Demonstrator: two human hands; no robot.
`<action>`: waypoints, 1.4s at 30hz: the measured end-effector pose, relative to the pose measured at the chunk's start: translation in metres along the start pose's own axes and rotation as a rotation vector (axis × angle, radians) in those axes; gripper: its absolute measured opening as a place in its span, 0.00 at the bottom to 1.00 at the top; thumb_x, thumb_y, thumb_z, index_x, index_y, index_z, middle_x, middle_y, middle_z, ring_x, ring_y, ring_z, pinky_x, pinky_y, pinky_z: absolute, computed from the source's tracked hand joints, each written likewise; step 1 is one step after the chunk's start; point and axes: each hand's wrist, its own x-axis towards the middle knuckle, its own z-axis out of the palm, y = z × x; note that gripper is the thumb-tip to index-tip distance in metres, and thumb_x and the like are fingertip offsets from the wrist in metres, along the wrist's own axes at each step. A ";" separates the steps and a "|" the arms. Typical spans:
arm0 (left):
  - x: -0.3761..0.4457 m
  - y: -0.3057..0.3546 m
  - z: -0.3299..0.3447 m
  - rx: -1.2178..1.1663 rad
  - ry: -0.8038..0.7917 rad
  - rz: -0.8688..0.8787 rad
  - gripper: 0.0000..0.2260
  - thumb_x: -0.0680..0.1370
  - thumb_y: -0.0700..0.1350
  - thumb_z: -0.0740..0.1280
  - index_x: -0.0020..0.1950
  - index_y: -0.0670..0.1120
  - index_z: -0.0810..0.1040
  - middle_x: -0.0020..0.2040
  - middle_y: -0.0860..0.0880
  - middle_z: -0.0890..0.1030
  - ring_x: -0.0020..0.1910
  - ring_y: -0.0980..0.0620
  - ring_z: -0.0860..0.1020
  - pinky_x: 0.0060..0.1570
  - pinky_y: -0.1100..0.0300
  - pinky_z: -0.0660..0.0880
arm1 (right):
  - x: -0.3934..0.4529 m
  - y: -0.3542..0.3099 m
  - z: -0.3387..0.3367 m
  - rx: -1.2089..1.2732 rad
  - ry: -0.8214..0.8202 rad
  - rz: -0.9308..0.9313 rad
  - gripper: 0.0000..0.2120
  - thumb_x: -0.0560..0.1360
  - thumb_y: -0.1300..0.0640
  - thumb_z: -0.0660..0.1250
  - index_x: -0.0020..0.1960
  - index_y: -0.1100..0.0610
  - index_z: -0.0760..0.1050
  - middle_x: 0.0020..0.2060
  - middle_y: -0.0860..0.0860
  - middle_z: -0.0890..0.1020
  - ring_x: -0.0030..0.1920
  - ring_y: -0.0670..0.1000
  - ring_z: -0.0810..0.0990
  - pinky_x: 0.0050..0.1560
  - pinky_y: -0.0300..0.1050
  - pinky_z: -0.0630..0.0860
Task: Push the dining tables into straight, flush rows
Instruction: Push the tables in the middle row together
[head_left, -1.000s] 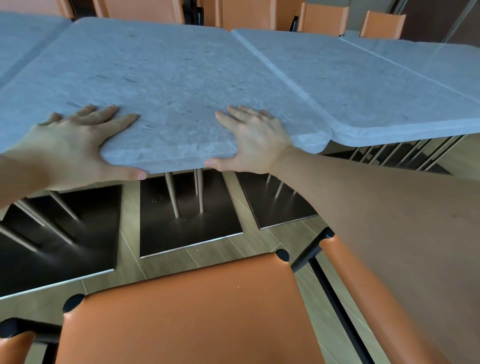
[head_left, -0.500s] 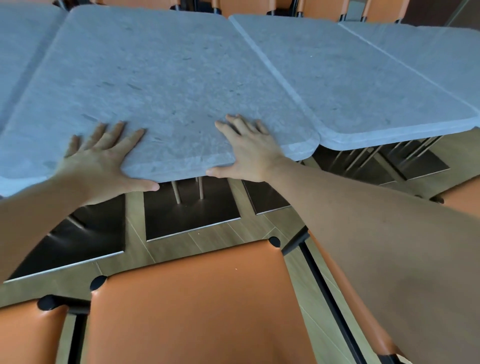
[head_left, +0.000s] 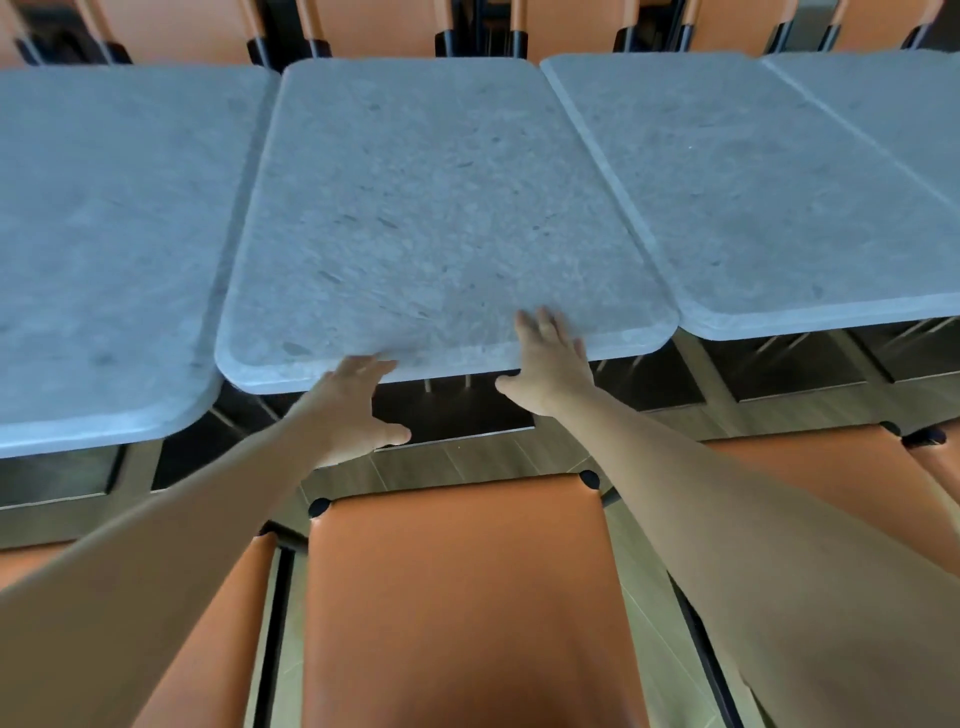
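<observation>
Resting flat, fingers straight, on the middle worktop (head_left: 447, 218) edge: right hand (head_left: 550, 364) | left hand (head_left: 348, 400) spread, contact blurred | worktop legs mostly hidden

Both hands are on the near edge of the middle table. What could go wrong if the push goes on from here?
1. The left table has its near edge closer to the camera than the middle table; pushing further would likely worsen that step.
2. The left hand touches only with its fingertips at the rim, so it may slip off.
3. Chairs stand close behind the far edge; the table could bump them.
</observation>
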 end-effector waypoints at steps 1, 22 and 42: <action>-0.012 0.007 -0.001 -0.120 0.004 0.004 0.39 0.75 0.52 0.75 0.81 0.56 0.58 0.81 0.53 0.57 0.77 0.47 0.63 0.72 0.51 0.66 | -0.008 -0.001 -0.006 0.087 -0.041 0.006 0.41 0.79 0.48 0.67 0.83 0.52 0.47 0.82 0.53 0.43 0.82 0.56 0.41 0.79 0.58 0.50; -0.359 0.013 -0.093 -0.999 0.514 0.112 0.14 0.79 0.44 0.71 0.63 0.55 0.78 0.63 0.60 0.79 0.61 0.61 0.79 0.49 0.73 0.72 | -0.324 -0.182 -0.128 1.026 -0.002 -0.077 0.12 0.80 0.55 0.65 0.61 0.45 0.78 0.62 0.43 0.79 0.66 0.45 0.77 0.71 0.55 0.72; -0.649 -0.162 -0.093 -1.059 0.747 0.084 0.09 0.79 0.45 0.72 0.59 0.49 0.81 0.59 0.56 0.82 0.53 0.67 0.79 0.51 0.75 0.72 | -0.565 -0.393 -0.060 1.049 -0.069 -0.303 0.11 0.82 0.56 0.64 0.63 0.52 0.78 0.55 0.42 0.81 0.59 0.46 0.81 0.62 0.49 0.78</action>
